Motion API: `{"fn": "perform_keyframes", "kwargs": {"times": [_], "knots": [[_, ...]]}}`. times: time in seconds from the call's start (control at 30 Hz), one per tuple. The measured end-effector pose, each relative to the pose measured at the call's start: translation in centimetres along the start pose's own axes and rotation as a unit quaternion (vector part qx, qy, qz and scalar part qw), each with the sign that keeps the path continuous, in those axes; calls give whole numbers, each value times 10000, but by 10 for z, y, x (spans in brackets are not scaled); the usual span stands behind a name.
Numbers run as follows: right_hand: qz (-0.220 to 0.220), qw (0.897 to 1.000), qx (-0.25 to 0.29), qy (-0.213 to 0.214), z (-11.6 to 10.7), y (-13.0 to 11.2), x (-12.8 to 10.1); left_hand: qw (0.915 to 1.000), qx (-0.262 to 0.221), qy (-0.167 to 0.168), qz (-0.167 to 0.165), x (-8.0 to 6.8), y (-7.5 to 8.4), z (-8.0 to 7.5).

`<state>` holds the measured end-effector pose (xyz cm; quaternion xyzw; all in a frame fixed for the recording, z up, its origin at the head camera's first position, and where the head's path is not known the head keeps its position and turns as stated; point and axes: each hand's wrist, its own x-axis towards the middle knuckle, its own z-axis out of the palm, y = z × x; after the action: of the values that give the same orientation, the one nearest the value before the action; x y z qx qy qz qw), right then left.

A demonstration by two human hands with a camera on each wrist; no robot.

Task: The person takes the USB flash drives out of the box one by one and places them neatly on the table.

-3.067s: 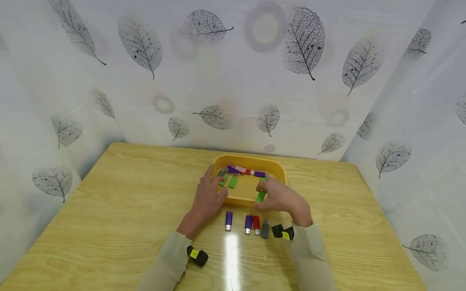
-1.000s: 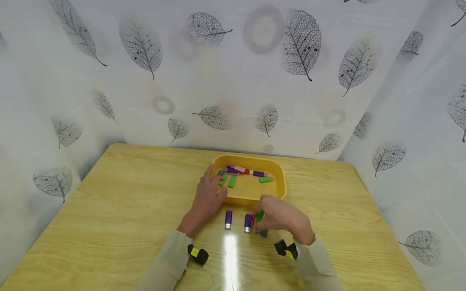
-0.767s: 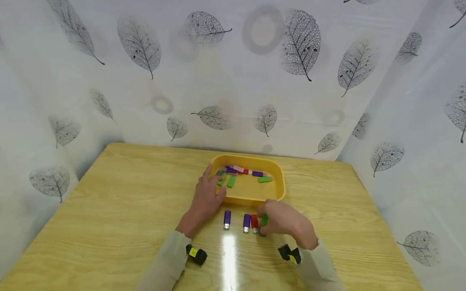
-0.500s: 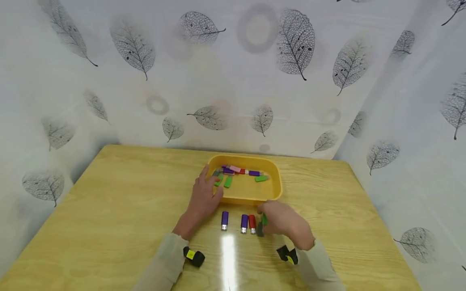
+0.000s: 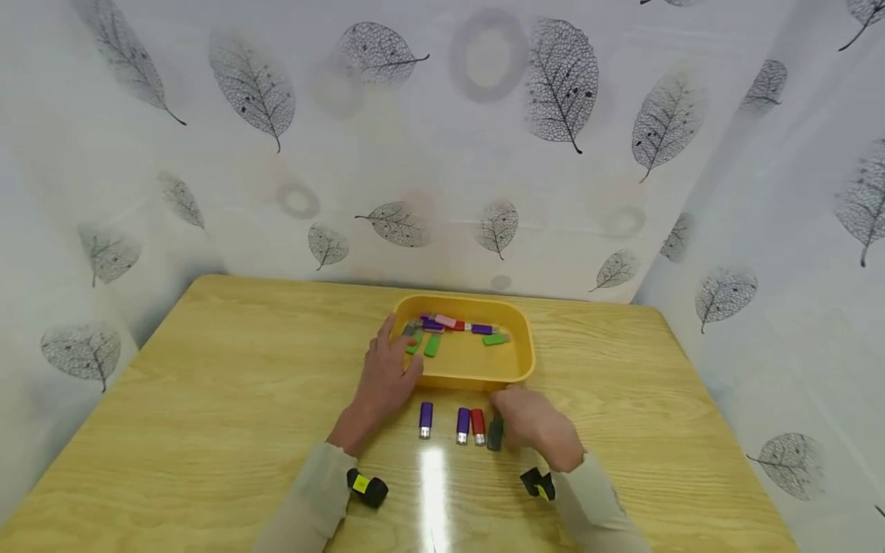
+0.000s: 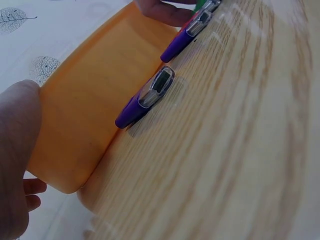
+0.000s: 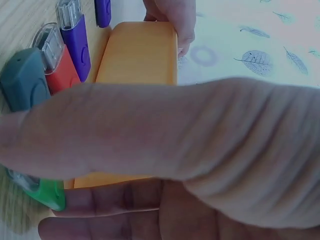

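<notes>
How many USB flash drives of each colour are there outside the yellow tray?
Purple USB flash drives: 2
Red USB flash drive: 1
Grey USB flash drive: 1
Green USB flash drive: 1
Total: 5

The head camera looks forward and down from well above the bench (image 5: 276, 369), taking in the tray (image 5: 477, 382), the left hand (image 5: 387, 372), the right hand (image 5: 539, 426) and the cloth (image 5: 442, 153) behind. The left wrist camera sits low and close, tilted, facing along the tray's near wall toward the right hand. The right wrist camera, turned sideways, peers past a looming thumb (image 7: 110, 132) toward the left hand. All three share that wall and some sticks (image 5: 478, 424).
</notes>
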<state>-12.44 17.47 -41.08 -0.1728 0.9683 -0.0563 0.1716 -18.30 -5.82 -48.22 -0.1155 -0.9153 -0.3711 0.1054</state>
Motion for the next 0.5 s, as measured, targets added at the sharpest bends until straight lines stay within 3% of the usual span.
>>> {"fn": "perform_keyframes", "kwargs": {"times": [0.3,0.5], "knots": [[20,9999,-158,-32,-3,1,3,9999,-37,67,121,7,4,-2],[237,9991,-217,-290,1,-2,3,9999,-36,89,29,1,3,-1]]}}
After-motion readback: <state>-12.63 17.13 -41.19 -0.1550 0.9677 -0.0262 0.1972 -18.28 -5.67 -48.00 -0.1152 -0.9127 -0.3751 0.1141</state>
